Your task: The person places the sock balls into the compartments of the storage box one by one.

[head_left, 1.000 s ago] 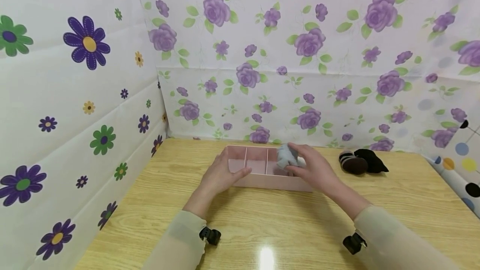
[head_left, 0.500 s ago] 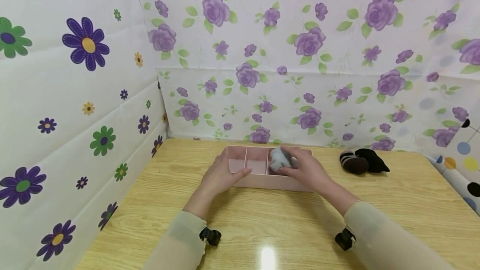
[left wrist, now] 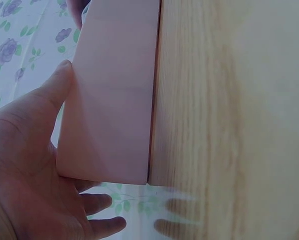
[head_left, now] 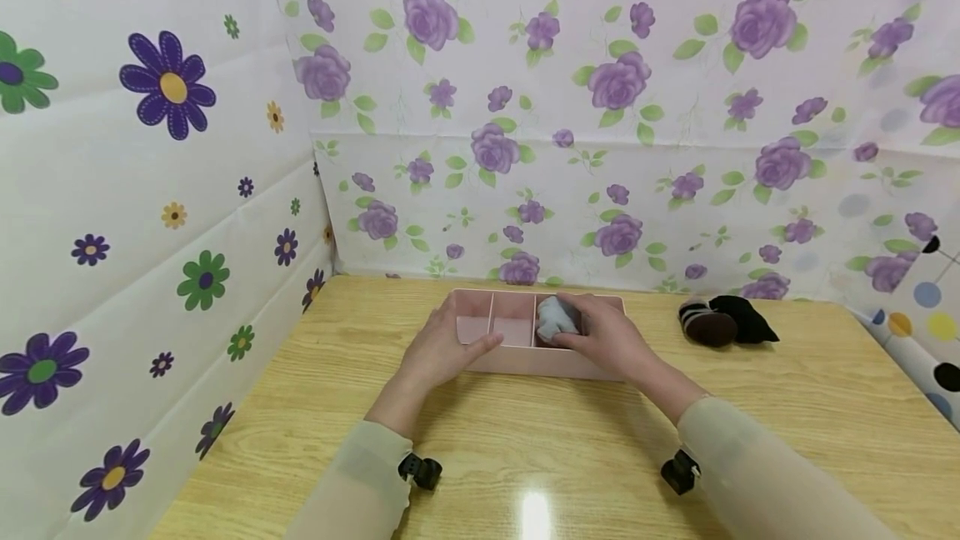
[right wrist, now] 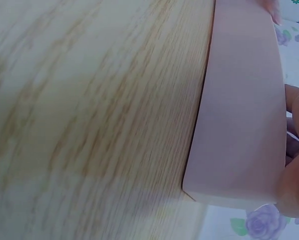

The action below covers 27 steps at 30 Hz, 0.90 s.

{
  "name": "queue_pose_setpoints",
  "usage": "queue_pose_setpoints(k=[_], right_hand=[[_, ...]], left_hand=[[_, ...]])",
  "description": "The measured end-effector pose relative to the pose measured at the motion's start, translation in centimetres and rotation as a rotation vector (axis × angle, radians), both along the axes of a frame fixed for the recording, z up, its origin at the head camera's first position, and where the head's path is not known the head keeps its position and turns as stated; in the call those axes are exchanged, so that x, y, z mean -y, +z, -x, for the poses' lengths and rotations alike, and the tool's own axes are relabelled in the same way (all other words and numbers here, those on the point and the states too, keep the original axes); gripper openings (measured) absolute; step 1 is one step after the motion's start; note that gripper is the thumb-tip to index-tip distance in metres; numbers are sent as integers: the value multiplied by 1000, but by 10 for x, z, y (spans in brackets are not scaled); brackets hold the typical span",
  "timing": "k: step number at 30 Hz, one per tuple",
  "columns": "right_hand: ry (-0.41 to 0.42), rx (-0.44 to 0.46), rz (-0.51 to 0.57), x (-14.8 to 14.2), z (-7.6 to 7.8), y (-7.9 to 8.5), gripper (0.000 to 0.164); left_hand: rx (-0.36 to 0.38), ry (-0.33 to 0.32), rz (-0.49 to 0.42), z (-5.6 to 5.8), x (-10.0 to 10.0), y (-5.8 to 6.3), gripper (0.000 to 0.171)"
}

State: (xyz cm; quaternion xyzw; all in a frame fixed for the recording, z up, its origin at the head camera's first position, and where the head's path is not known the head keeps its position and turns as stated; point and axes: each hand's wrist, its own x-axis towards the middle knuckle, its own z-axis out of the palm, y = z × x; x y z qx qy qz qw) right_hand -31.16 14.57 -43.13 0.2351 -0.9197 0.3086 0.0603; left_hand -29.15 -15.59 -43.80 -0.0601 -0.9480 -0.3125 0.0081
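A pink divided box lies lengthwise on the table; two dividers show. My left hand rests at its left end, the thumb over the front rim. In the left wrist view, the fingers of the left hand stretch past the end of the box. Inside the box, just right of the second divider, my right hand holds a grey-blue balled-up sock between thumb and fingers. That hand hides part of the box's right end. In the right wrist view, the box wall hides the sock.
Right of the box lie a brown bundle with grey stripes and a black cloth bundle, touching each other. The wooden table meets a flower-patterned sheet at the back. Another flowered sheet hangs at the left.
My right hand has moved left and slightly down with the sock, from over the box into the compartment by the second divider. The left hand and box have stayed put.
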Motion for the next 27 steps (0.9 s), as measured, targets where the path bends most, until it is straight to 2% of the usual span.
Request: queue_pose_setpoints(k=[11, 15, 27], right_hand=[[14, 7, 13, -2, 1, 1, 76], [-4, -6, -2, -6, -1, 3, 76], [-23, -115, -42, -36, -12, 16, 73]], left_hand=[[-3, 3, -14, 0, 1, 0, 125], [-2, -3, -17, 0, 0, -1, 125], [-5, -3, -11, 0, 0, -1, 124]])
